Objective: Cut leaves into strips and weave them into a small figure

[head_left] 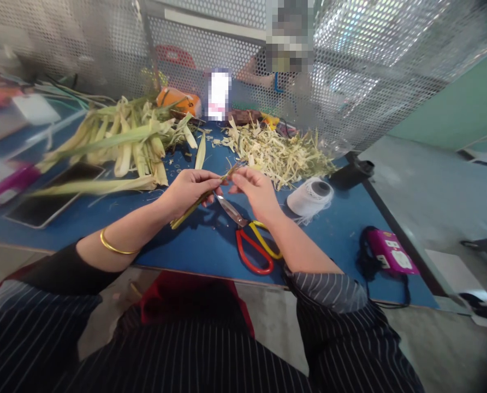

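My left hand is closed around a thin green-brown plant stalk, whose lower end slants down toward the table's front. At the stalk's upper tip, the fingers of my right hand are pinched together; the tip passes between them. Below both hands lie scissors with one red and one yellow handle, blades pointing up toward my left fingers. A spool of white thread stands to the right of my right hand. Beyond the hands is a heap of pale shredded plant strips.
Long pale-green stalks are piled at the left, one across a dark phone-like slab. A purple box with a black cord sits at the right edge. Perforated metal mesh bounds the blue table's back, with a person behind it.
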### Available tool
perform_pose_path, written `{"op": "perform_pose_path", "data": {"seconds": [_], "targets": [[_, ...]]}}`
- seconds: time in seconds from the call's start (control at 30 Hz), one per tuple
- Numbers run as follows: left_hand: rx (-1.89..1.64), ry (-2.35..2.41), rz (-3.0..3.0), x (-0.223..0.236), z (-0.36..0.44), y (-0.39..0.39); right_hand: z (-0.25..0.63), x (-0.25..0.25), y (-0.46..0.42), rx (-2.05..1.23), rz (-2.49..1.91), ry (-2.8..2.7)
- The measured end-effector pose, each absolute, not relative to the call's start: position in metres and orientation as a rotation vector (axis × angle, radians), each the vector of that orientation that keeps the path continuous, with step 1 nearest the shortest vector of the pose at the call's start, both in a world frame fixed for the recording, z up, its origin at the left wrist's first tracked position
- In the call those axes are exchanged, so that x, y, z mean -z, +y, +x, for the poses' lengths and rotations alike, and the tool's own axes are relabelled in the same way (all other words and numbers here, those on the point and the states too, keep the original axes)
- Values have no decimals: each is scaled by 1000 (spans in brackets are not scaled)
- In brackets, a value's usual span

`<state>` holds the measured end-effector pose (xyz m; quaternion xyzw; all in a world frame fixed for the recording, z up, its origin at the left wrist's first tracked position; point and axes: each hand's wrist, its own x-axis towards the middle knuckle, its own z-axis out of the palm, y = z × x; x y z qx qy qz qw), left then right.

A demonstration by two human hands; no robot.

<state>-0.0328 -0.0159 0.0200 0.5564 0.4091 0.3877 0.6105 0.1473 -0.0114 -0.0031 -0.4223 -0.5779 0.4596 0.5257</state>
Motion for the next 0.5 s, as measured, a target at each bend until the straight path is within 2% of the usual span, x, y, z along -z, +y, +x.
{"op": "perform_pose_path", "data": {"seconds": [0.1, 0.33, 0.5], "targets": [[-930, 1009, 1356, -19, -33, -15, 145, 3, -16, -1023, -1064, -1458], [-1030, 1246, 1826, -11, -35, -14, 146, 0, -27, -498, -1089, -1709], [-995, 1390, 2120, -10, -32, -20, 146, 9, -23, -374, -1096, -1881]]}}
